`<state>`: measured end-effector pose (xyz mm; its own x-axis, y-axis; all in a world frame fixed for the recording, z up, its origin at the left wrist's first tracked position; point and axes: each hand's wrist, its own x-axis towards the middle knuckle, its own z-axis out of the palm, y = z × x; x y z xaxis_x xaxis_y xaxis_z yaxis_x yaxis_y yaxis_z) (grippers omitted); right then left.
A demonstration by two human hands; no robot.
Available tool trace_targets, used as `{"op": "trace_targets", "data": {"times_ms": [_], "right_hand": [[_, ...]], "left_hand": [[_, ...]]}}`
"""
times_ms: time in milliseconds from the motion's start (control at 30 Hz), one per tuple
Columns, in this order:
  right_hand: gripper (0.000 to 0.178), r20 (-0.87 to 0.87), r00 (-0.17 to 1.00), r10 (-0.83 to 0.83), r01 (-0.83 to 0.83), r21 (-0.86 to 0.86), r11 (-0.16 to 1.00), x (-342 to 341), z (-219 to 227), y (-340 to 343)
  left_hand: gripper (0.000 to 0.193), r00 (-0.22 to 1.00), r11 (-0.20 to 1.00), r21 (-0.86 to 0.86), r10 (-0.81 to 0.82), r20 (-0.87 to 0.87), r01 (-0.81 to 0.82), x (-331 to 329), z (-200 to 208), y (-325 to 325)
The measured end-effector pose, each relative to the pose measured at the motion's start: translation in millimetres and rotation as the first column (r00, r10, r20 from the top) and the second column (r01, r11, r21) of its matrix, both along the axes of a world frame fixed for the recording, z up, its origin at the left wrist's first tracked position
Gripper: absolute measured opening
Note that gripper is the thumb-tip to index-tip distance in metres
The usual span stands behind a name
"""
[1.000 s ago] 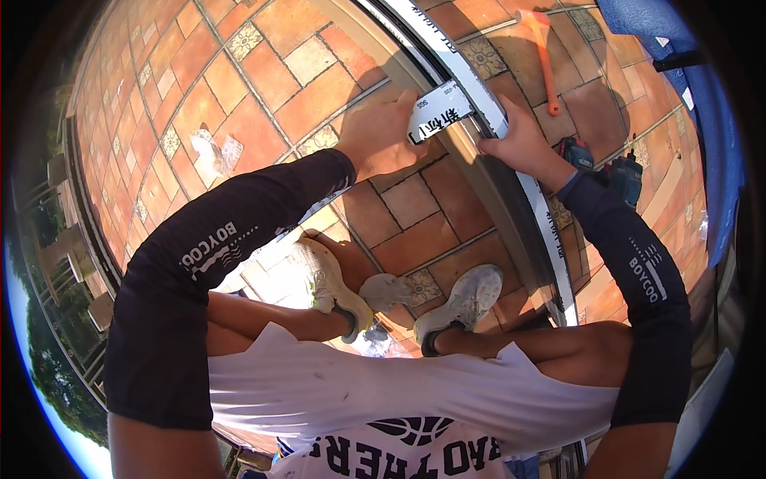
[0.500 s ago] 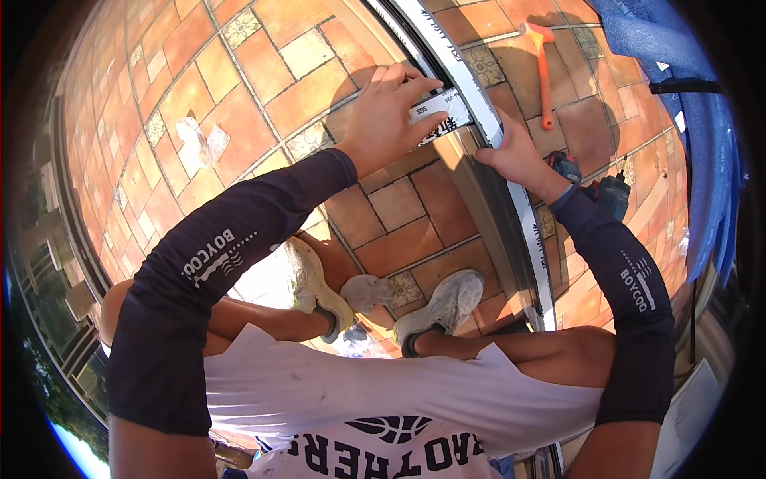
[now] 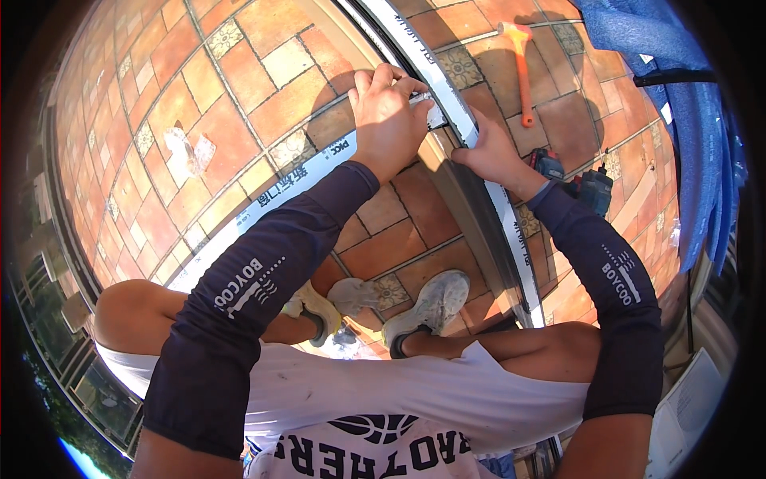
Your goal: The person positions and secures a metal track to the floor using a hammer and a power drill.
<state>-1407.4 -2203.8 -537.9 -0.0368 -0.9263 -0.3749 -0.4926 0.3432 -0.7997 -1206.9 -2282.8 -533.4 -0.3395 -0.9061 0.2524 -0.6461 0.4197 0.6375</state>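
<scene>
My left hand [image 3: 389, 120] is closed around the end of a flat white strip [image 3: 307, 172] with dark print, pressed up against a long frame profile. The strip runs back to the lower left and passes under my left forearm. The long frame profile [image 3: 431, 70] carries white printed film and has a brown side; it curves from the top of the view down toward my right knee. My right hand [image 3: 496, 156] grips this profile from its right side, thumb on the near face and fingers partly hidden behind it.
An orange mallet [image 3: 523, 76] lies on the tiled floor [image 3: 239, 80] to the right of the profile. Two dark power tools [image 3: 594, 191] rest beside my right wrist. Blue foam wrapping [image 3: 694, 136] lies at the far right, and crumpled clear plastic [image 3: 189, 152] at the left.
The white strip now stretches out to the lower left, where bare tiles showed before. My left hand has turned and wraps its end more closely. My right hand keeps its grip.
</scene>
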Motion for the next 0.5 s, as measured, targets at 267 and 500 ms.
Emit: {"op": "trace_targets", "data": {"times_ms": [267, 500], "right_hand": [[0.077, -0.008, 1.000, -0.006, 0.006, 0.022, 1.000, 2.6, 7.7, 0.6], [0.076, -0.013, 1.000, -0.004, 0.004, 0.041, 0.999, 0.2, 5.6, 0.5]], "left_hand": [[0.009, 1.000, 0.995, -0.095, -0.031, -0.001, 0.031, -0.3, -3.1, -0.9], [0.004, 0.999, 0.997, -0.075, -0.036, -0.017, 0.035, -4.7, -8.3, -1.9]]}}
